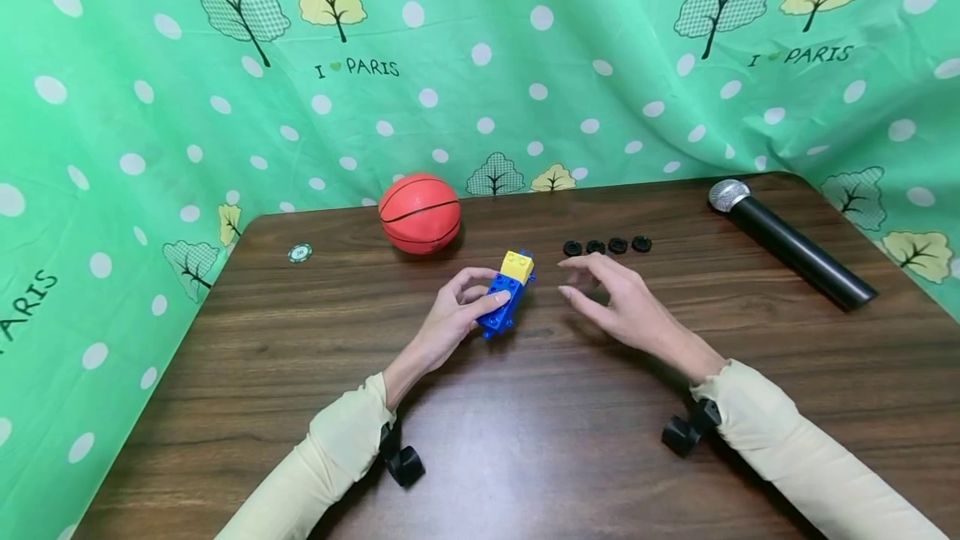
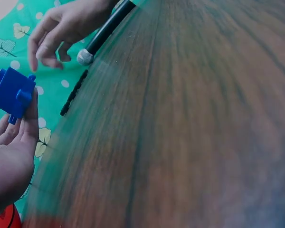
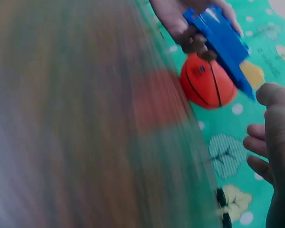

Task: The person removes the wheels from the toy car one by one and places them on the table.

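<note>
My left hand (image 1: 444,325) grips a toy car body of building bricks (image 1: 512,287) above the table, thumb on its studded top. It is blue, with a yellow brick (image 1: 517,266) at the far end and short pegs sticking out at the sides. In the right wrist view, the blue body (image 3: 224,40) shows from its side, fingers wrapped along it. To the right of the toy, my right hand (image 1: 626,305) hovers with thumb and fingers apart, holding nothing. Just beyond its fingertips, several small black toy wheels (image 1: 641,244) lie in a row.
A red ball with black lines (image 1: 420,213) sits at the back, beyond the left hand. A round chip (image 1: 300,252) lies at the far left. On the right rests a black microphone (image 1: 798,248) with a silver head. A green patterned curtain (image 1: 480,65) hangs behind the table (image 1: 300,373).
</note>
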Motion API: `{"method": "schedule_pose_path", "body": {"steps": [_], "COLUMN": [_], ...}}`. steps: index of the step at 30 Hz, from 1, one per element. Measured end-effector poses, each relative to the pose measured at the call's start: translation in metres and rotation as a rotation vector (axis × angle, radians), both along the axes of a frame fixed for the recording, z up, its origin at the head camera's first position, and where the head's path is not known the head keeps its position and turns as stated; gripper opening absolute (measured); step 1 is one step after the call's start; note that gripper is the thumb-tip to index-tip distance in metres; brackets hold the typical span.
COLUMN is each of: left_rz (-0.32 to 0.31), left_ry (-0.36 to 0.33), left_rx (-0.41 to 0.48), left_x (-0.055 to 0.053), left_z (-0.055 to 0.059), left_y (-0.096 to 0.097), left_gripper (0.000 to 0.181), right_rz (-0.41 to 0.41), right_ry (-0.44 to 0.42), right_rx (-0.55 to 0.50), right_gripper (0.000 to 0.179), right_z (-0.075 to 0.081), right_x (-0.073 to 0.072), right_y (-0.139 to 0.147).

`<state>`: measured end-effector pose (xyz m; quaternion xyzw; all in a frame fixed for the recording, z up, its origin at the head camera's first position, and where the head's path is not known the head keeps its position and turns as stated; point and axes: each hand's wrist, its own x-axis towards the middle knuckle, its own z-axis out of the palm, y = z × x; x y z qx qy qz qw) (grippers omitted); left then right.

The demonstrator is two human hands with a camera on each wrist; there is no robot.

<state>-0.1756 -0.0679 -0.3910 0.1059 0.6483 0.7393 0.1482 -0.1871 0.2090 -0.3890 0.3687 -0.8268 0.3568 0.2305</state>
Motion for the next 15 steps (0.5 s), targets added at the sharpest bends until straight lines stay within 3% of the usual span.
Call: {"method": "schedule_pose_path", "body": {"steps": [7,15], "left_rz": [-0.128,-0.219], "left_ry": [0.011,0.016], "left_rx": [-0.004,-0.017], "left_x": [0.002,0.002], "left_z": [-0.001,0.001], "left_y": [-0.004,-0.007], "left_gripper": [0.041,0.041], "right_rz": [0.102,0.159], "right_ry": [-0.081,-0.148], "right_rx": [-0.026,-0.038], "right_gripper": [0.059,0.049], "right_z": [0.0,-0.001], "right_x": [0.014,0.023], "right_y": [-0.018,-0.025]}}
